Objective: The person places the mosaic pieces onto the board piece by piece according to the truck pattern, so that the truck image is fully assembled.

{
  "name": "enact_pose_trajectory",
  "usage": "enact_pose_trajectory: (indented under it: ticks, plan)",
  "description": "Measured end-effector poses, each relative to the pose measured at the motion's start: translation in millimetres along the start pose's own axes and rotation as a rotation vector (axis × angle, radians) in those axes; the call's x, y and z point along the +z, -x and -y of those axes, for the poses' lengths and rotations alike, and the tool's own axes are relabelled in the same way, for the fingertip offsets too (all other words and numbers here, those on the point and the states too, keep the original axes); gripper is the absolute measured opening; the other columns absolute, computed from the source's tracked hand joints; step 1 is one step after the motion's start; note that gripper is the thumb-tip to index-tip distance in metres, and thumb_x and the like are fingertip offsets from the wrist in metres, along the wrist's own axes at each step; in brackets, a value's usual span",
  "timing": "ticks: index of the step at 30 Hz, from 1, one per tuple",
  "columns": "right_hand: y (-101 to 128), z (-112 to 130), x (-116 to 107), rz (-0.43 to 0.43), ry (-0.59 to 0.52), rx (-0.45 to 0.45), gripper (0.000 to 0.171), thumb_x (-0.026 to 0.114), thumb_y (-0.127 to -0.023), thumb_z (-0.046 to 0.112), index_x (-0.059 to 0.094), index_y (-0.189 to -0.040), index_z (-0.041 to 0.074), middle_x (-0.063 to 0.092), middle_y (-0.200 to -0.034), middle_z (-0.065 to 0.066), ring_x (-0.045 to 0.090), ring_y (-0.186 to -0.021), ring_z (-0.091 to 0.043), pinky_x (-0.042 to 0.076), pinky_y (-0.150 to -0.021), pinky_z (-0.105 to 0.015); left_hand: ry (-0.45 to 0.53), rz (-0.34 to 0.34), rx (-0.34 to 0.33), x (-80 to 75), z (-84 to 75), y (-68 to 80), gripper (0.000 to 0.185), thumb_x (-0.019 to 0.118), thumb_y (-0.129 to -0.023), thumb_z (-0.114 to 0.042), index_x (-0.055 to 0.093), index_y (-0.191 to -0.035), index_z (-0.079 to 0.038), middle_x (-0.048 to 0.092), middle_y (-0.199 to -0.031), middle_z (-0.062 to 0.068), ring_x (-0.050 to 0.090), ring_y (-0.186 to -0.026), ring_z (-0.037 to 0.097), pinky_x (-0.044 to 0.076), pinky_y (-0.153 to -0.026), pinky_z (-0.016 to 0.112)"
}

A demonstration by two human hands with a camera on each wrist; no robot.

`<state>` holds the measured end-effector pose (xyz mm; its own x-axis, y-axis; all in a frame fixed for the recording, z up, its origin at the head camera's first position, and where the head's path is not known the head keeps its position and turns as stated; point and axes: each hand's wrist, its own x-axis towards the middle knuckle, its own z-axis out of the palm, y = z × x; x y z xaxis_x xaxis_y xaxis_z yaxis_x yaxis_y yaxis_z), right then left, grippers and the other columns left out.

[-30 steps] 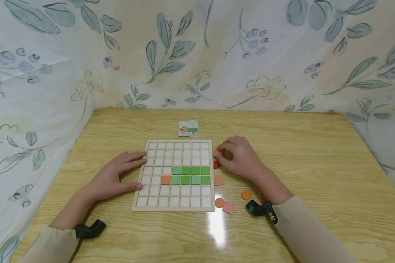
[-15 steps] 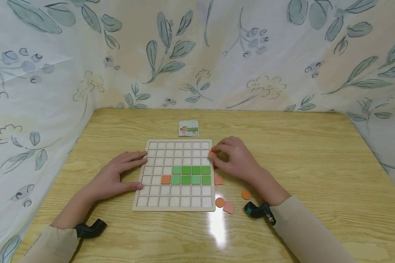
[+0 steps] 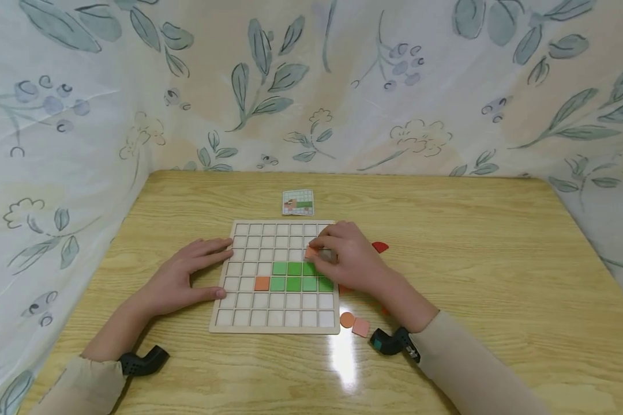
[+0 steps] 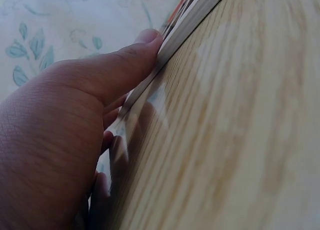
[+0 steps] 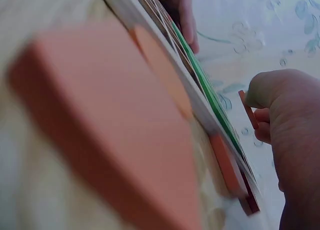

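A wooden grid board lies flat on the table. My left hand rests on its left edge, fingers and thumb extended over the rim; the left wrist view shows the thumb touching that rim. With thumb and fingertips my right hand pinches a square orange tile above the board's upper right cells. The right wrist view shows this tile held clear of the board. Two rows of green tiles fill cells, partly covered by my right hand. One orange tile sits at the lower row's left end.
Behind the board lies a small picture card with a coloured grid pattern. Right of the board are an orange disc, a pink tile and a red piece. Patterned cloth hangs behind the table.
My right hand has moved left from beside the board to over its upper right cells, carrying the orange tile. The red piece beyond the hand has come into view. My left hand stays put.
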<state>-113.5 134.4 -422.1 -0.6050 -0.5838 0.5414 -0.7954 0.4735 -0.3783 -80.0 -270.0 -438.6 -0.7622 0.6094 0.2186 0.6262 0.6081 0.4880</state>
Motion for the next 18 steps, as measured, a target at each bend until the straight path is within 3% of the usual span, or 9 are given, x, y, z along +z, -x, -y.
enact_pose_trajectory:
  ticks: [9, 18]
  plan:
    - [-12.4, 12.5, 16.8, -0.003, -0.027, -0.024, 0.012, 0.084, -0.097, 0.022, 0.086, -0.099, 0.011, 0.076, -0.094, 0.001, 0.068, -0.090, -0.020, 0.051, -0.082, -0.038, -0.002, 0.004, -0.013, -2.8, -0.7, 2.0, 0.080, 0.092, -0.091, -0.037, 0.059, -0.160, -0.015, 0.046, -0.171, 0.004, 0.040, -0.157, 0.037, 0.013, -0.135, 0.038]
    - [-22.0, 28.1, 32.9, 0.030, -0.027, -0.038, 0.012, 0.081, -0.098, 0.024, 0.086, -0.099, 0.013, 0.076, -0.093, 0.004, 0.066, -0.085, -0.017, 0.048, -0.076, -0.034, 0.008, 0.009, -0.014, -1.1, 0.9, -0.2, 0.080, 0.092, -0.090, -0.038, 0.059, -0.160, -0.017, 0.046, -0.171, 0.004, 0.040, -0.157, 0.034, 0.010, -0.134, 0.031]
